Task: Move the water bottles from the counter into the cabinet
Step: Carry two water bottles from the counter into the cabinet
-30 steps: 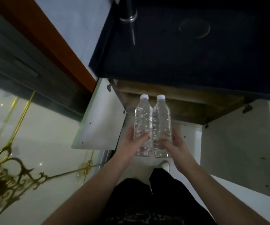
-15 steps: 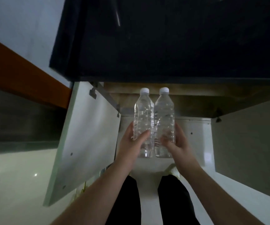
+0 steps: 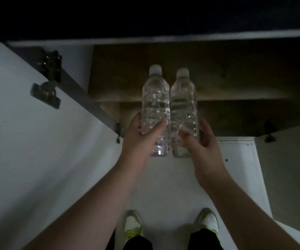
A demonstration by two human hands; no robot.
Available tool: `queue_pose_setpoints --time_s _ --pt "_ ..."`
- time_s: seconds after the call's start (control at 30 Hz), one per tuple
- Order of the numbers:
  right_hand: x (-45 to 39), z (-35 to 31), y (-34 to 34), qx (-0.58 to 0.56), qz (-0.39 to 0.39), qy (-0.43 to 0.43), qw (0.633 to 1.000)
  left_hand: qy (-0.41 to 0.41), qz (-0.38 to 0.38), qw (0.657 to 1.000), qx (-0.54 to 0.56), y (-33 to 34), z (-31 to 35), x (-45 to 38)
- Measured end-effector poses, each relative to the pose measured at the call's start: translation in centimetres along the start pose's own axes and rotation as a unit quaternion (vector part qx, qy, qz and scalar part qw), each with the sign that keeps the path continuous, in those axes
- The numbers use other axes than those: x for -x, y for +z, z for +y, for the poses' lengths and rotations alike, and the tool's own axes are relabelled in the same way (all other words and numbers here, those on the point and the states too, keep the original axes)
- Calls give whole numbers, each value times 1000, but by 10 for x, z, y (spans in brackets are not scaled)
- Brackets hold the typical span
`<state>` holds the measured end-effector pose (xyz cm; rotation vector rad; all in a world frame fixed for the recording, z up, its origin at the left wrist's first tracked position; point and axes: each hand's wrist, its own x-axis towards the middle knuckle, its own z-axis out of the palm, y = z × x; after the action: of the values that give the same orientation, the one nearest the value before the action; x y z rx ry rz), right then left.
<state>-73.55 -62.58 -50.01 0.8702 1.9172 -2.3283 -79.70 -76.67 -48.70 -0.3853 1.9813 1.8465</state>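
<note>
Head view: left hand gripped the left bottle, thumb and fingers curled round its lower body; right hand likewise held the right bottle. Bottles side by side, touching or nearly so, caps pointing away toward the open cabinet. Long axes ran straight at the wooden shelf, directly ahead of both grips. Neither hand nearer; next move judged a forward push.
</note>
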Motion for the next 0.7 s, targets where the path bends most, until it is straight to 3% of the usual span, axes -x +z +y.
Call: queue_pose_setpoints --time_s 0.2,0.53,0.63,0.7 --pt "-48 12 14 7 14 -40 999 57 37 998 17 2 -13 -43" --pt "-99 5 29 -36 25 -61 997 35 43 998 21 9 -8 -92" --pt "-104 1 29 -29 15 -66 997 43 16 999 -3 7 -9 -91" --pt "-106 2 27 -36 12 -57 998 47 -43 998 -30 2 -11 -86"
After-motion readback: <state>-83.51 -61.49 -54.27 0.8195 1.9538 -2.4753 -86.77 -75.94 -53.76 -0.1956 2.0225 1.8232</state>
